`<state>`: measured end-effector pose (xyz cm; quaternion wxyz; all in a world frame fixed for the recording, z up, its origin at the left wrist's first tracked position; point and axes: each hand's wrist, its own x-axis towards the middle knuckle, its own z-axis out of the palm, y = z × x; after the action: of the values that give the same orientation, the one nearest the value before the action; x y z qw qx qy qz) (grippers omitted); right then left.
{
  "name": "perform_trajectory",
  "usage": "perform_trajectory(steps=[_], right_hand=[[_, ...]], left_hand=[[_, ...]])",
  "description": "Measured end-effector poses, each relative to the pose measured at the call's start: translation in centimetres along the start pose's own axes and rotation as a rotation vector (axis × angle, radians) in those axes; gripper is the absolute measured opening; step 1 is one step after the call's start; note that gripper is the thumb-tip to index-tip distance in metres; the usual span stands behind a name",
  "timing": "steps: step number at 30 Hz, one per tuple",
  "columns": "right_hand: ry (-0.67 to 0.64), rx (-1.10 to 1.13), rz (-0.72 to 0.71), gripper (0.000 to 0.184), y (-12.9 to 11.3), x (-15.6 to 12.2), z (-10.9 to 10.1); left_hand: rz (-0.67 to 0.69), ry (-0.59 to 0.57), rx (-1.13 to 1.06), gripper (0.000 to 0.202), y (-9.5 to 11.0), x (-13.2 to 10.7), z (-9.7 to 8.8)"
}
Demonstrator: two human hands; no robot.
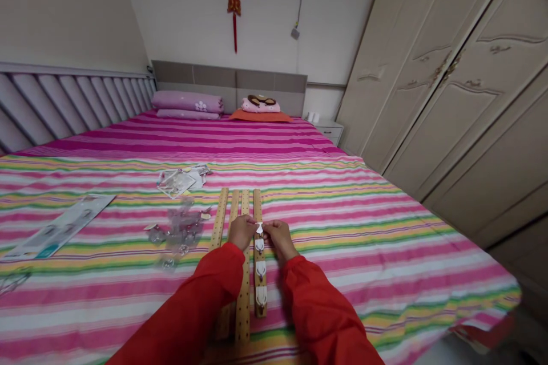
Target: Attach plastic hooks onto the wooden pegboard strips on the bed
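Observation:
My left hand and my right hand meet over a narrow wooden strip with rows of small holes. Between their pinched fingertips is a small white card, held from both sides. Nearer to me on the same strip sit a white card, another white card and a third white card, each with a small dark metal bit at its lower edge. Left of it lie more perforated wooden strips, roughly parallel and partly under my left forearm.
Clear plastic packets with small items lie to the left, and a pile of packets is behind them. A long white package rests farther left. The striped cloth covers the bed; a wardrobe stands at right.

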<state>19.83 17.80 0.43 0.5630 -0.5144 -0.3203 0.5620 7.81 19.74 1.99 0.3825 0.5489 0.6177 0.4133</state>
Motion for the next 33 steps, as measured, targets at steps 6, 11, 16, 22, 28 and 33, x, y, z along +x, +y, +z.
perform_trajectory(steps=[6, 11, 16, 22, 28, 33], right_hand=[[0.027, -0.017, 0.008, 0.013, 0.5, 0.4, 0.1], [0.043, -0.026, 0.016, 0.015, 0.8, 0.7, 0.2], [0.052, -0.029, 0.017, 0.013, 1.0, 0.8, 0.1], [0.084, -0.036, 0.02, 0.016, 1.3, 0.9, 0.2], [0.076, -0.052, 0.036, 0.015, 1.3, 0.9, 0.0], [0.063, -0.084, 0.035, 0.015, 1.2, 0.6, 0.0]], left_hand=[[0.069, 0.023, 0.097, 0.008, 0.2, 0.1, 0.4], [0.121, 0.028, 0.118, 0.007, 0.0, 0.1, 0.4], [0.153, 0.021, 0.131, 0.007, -0.3, 0.0, 0.3], [0.189, 0.015, 0.158, 0.007, -0.8, -0.1, 0.5], [0.421, -0.055, 0.389, 0.017, -1.7, -1.2, 0.4], [0.545, -0.114, 0.682, 0.029, -1.3, -2.9, 0.2]])
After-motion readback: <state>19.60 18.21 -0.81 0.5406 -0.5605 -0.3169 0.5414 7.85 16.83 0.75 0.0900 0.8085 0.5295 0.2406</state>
